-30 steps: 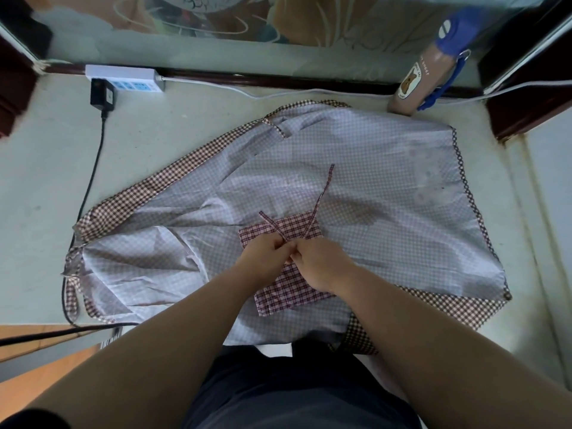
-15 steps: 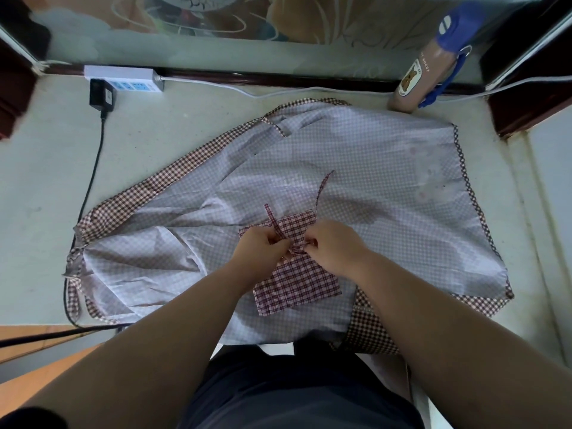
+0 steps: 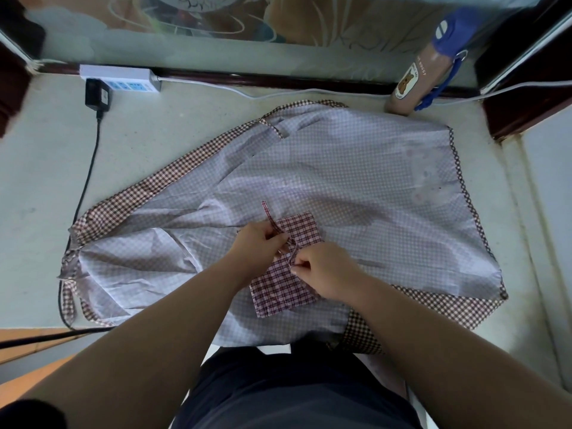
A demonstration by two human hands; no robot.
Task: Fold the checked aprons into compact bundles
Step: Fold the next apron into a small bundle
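I am watching both grips, left hand (image 3: pixel 258 243) and right hand (image 3: pixel 326 274), pinching ties (image 3: pixel 268 215) on the folded bundle (image 3: pixel 283 291); a capped bottle (image 3: pixel 414 78) is standing at the desk's (image 3: pixel 46 181) far-right corner.

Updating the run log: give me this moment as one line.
stage: tying bundle | left hand: pinches tie strap | right hand: pinches tie strap | folded bundle: on spread apron

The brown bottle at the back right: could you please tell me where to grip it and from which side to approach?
I would grip the brown bottle around its plain round body, below the blue cap. Come from the front left, over the spread apron: a panel stands close behind, the dark wooden frame crowds its right, and the blue strap hangs down that side.
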